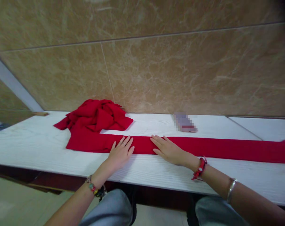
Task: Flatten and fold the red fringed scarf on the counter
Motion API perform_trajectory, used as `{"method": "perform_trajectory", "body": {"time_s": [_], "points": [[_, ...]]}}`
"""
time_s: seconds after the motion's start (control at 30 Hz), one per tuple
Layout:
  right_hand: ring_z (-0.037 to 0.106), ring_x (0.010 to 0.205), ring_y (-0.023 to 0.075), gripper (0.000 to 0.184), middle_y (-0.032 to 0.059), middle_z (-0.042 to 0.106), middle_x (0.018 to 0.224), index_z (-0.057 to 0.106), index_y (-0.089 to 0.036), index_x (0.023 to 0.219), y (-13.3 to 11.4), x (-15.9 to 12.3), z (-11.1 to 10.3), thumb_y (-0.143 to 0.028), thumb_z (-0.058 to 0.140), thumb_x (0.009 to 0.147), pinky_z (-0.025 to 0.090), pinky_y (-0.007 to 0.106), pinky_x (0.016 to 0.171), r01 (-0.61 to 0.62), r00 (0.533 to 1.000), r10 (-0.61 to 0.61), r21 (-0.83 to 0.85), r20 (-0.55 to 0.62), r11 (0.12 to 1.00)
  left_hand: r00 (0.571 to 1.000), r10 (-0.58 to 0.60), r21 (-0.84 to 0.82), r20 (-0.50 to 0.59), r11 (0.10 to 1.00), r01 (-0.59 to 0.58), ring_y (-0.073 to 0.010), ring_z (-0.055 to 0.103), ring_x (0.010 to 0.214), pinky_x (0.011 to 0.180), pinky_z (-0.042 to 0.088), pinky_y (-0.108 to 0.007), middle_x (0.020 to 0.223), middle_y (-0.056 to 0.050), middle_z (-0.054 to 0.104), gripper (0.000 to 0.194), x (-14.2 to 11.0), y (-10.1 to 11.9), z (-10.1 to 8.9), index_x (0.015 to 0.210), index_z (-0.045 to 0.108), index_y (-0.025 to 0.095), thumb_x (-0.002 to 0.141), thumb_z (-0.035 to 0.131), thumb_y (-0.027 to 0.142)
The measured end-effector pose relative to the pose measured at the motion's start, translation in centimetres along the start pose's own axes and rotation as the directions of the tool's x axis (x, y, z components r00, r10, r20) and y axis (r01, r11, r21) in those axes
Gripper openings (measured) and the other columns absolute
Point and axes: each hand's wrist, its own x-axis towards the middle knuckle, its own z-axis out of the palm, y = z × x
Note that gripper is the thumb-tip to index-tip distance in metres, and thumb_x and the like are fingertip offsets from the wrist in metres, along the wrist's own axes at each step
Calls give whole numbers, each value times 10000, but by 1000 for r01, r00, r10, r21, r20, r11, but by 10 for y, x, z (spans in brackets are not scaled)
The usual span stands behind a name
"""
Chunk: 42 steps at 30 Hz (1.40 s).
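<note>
Fingers [122, 142] of the left hand [118, 157] lie flat on the red cloth [227, 150], fairly wide apart, with a thin ring [123, 143] on one. Those of the right hand [170, 153] are also extended and loosely spread, pressed palm-down on the same strip a little further right; neither hand grips anything. Bare cloth shows between the two sets of fingertips.

On the white table [34, 141], the cloth runs as a long, flat, straight-edged band from left of centre to the right edge of the view, where a bit of fringe shows. Its surface looks matte and soft, with small creases just left of the left hand. At its left end it joins a loose, crumpled heap [100, 116] of deep folds and pointed corners on the far side.

The table's top has a fine, ridged wood grain. A phone [184, 121], slim with rounded corners, lies near the far edge, beyond the right hand and apart from the cloth. Behind rises a wall [156, 75] of brown, marbled tiles with thin pale joints.
</note>
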Motion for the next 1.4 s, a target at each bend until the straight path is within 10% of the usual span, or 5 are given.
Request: {"method": "perform_trajectory", "body": {"time_s": [0.37,0.7,0.97,1.17,1.4], "points": [[267,1263,249,514,140,295,1383,315,-88,1328,3,-1,5,-370,230,906,258,459,1011,-12,1000,12,1,6,1000,914,-394,31,93,919,393,-372,158,1279,972,239,-519,1441,-110,146,553,-6,-51,-4,1374,203,201,878,215,445],[240,1272,270,563,166,285,1383,320,-105,1327,-21,35,-18,-413,377,859,239,494,1010,41,999,-45,123,28,992,901,-432,-42,41,900,434,-376,177,1276,853,300,-649,1434,-101,174,505,-12,-83,-8,1358,244,242,873,199,378],[314,1244,215,481,155,392,1328,393,-85,1281,-76,97,3,-322,407,863,264,390,1024,387,922,-383,214,-61,897,651,-736,-324,-188,672,666,-334,385,1182,852,389,-450,1313,-239,362,615,-28,-179,-7,1360,204,97,832,362,371],[431,1166,187,339,128,514,1227,513,-101,1172,-80,96,20,-215,381,881,331,350,991,371,924,-346,175,-161,912,682,-725,-393,-94,657,644,-172,603,661,563,451,-241,777,-62,643,558,-40,-209,-14,1188,450,86,765,470,449],[536,1051,224,334,174,574,1128,534,-61,1122,-78,94,14,-30,423,808,444,341,884,433,882,-427,-16,-201,901,698,-698,-340,-161,703,625,-147,591,662,592,445,-218,765,-18,618,533,-41,-216,-28,1166,476,146,712,564,411]]}}
